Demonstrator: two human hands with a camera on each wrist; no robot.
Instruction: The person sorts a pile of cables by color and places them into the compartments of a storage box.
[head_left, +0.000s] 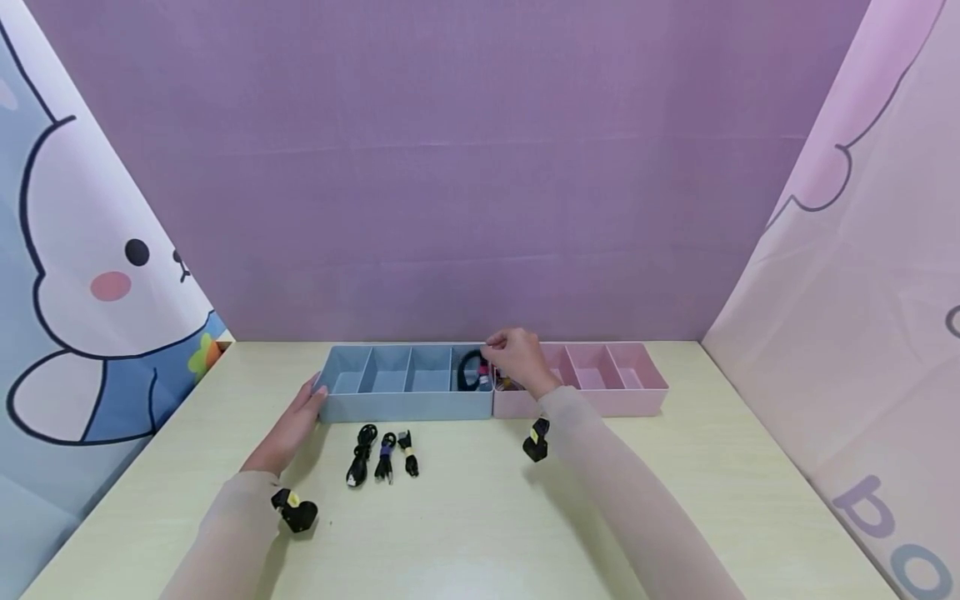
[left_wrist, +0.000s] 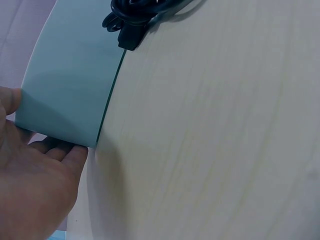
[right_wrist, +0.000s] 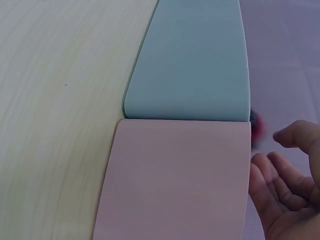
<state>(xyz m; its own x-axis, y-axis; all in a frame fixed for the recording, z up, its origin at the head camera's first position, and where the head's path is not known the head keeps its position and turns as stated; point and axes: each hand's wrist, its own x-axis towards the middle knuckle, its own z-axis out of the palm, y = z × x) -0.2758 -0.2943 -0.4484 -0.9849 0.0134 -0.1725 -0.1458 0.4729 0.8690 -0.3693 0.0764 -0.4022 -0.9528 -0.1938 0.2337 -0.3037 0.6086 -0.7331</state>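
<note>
At the left end of the blue divided box (head_left: 416, 407), my left hand (head_left: 296, 417) holds the end wall. Its thumb is at the rim and its fingers lie along the outside, as the left wrist view shows. My right hand (head_left: 521, 358) is over the join between the blue box and the pink divided box (head_left: 641, 403). In the right wrist view its thumb and fingers are apart, with nothing between them. A black coiled cable (head_left: 463, 372) with a red band is in the blue box's rightmost compartment, just below that hand. A blurred red bit of it shows past the rim.
Three bundled black cables lie in front of the blue box: a larger one (head_left: 362, 457), one with a purple tie (head_left: 386, 454) and one with a pale tie (head_left: 408, 454). Small items sit in the pink box's left compartment, partly hidden by my hand. A purple curtain (head_left: 450, 208) stands behind.
</note>
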